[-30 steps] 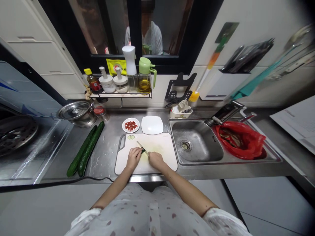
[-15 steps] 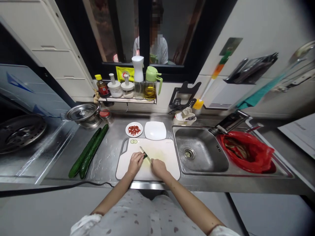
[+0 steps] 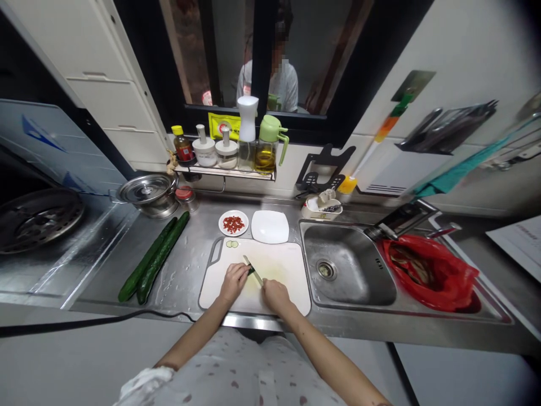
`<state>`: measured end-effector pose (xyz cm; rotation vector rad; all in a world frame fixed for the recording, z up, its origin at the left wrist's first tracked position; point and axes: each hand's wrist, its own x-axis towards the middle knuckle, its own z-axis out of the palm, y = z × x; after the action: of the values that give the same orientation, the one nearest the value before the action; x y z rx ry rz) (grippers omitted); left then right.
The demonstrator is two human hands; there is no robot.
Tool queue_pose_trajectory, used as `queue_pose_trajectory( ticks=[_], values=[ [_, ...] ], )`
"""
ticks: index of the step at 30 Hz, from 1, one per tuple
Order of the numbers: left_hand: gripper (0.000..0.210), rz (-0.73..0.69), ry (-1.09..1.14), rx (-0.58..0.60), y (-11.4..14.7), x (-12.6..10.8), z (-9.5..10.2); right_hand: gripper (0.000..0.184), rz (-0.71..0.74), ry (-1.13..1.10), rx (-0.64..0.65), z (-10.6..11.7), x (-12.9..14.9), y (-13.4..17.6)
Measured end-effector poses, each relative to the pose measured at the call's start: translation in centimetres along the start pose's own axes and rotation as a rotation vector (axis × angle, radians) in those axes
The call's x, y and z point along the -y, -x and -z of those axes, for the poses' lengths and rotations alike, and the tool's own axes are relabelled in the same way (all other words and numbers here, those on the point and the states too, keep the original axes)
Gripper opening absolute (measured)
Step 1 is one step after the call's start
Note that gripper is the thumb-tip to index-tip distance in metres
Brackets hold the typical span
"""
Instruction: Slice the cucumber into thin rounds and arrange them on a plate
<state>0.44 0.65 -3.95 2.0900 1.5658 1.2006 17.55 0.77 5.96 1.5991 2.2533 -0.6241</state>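
A white cutting board (image 3: 291, 270) with a grey edge lies before me on the steel counter. My right hand (image 3: 276, 294) is closed around the handle of a knife (image 3: 256, 274), whose blade slants up and left. Pressed under the fingers of my left hand (image 3: 234, 283) is a short dark-green cucumber piece (image 3: 251, 270), mostly hidden; the blade is right against it. Two pale cucumber slices (image 3: 232, 244) rest near the board's upper left corner. Behind the board are a square white plate (image 3: 270, 226) and a small plate (image 3: 221, 226) of chopped red chili (image 3: 233, 224).
Two whole cucumbers (image 3: 163, 256) lie to the left, near a steel pot (image 3: 147, 194) and a red-lidded jar (image 3: 186, 198). On the right are the sink (image 3: 346, 276) and a red plastic bag (image 3: 443, 285). A shelf above carries seasoning jars and an oil bottle (image 3: 266, 152).
My view has shifted slightly, so the fixtures at the back appear a little further right. Both hands keep their places over the board, still with the knife and the cucumber piece.
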Motion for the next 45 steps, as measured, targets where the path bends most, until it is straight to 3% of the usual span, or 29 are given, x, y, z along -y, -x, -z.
queue_pose_trajectory(
  ticks=[14, 29, 45],
  values=[
    [0.025, -0.012, -0.023, -0.003, 0.1, -0.4, 0.2, 0.032, -0.019, -0.009, -0.086, -0.3, 1.0, -0.8],
    [0.026, -0.024, -0.041, -0.005, 0.2, -0.3, 0.2, 0.03, -0.074, -0.022, -0.021, -1.5, -0.3, 2.0],
    [0.026, -0.013, -0.029, -0.007, 0.1, -0.5, 0.3, 0.032, -0.023, -0.021, -0.048, 0.3, 1.5, -1.2]
  ],
)
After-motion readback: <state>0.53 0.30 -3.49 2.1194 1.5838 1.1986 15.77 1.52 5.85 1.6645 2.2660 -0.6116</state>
